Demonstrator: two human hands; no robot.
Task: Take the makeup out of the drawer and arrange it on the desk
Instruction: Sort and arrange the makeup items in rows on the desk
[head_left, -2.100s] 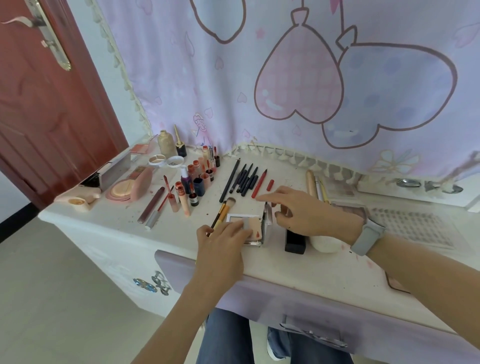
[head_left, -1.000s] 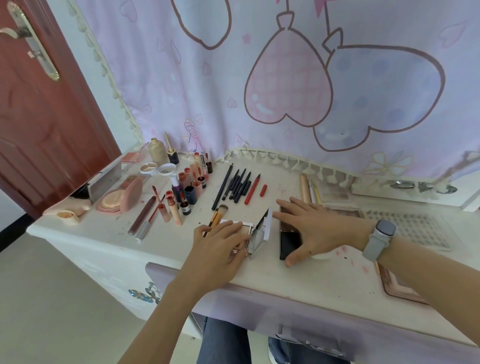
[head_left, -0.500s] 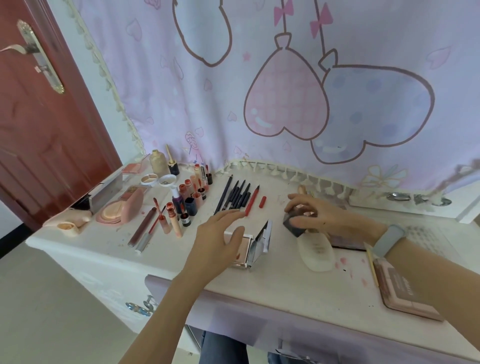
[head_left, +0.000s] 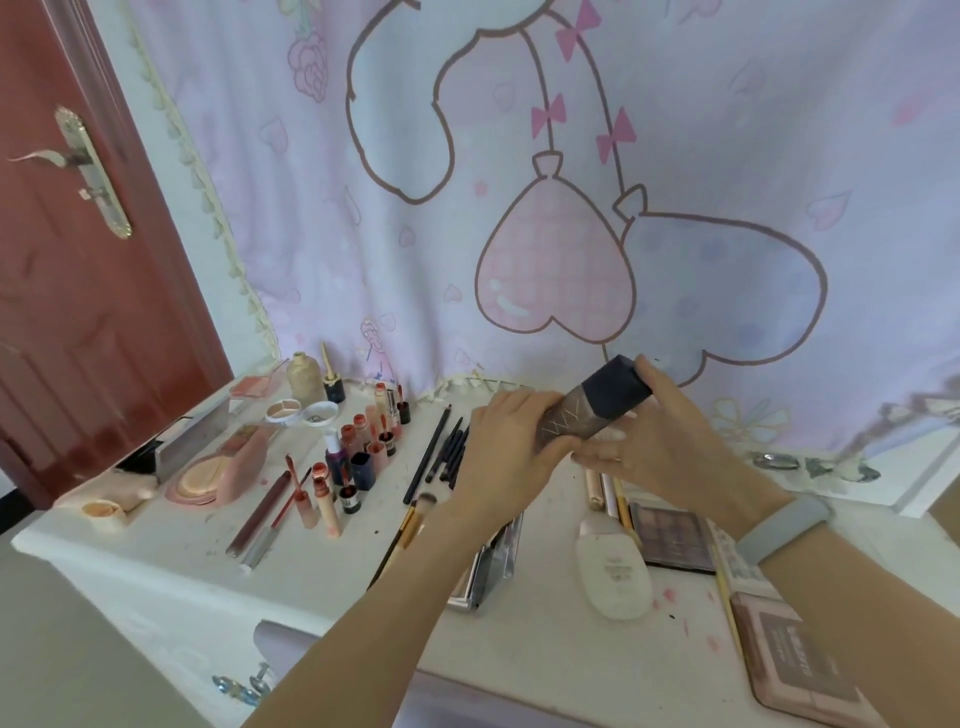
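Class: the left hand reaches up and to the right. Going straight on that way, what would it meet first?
The bottle that the left hand already grips; just beyond, probably the right hand, though depth is unclear.

On the table (head_left: 519, 654), lip tubes (head_left: 358, 457) stand at left, pencils (head_left: 441, 452) lie right of them, a compact (head_left: 488, 566) before the pencils, a bottle (head_left: 613, 571) right of it, and palettes (head_left: 675, 540) rightmost, a curtain (head_left: 467, 208) hanging behind.
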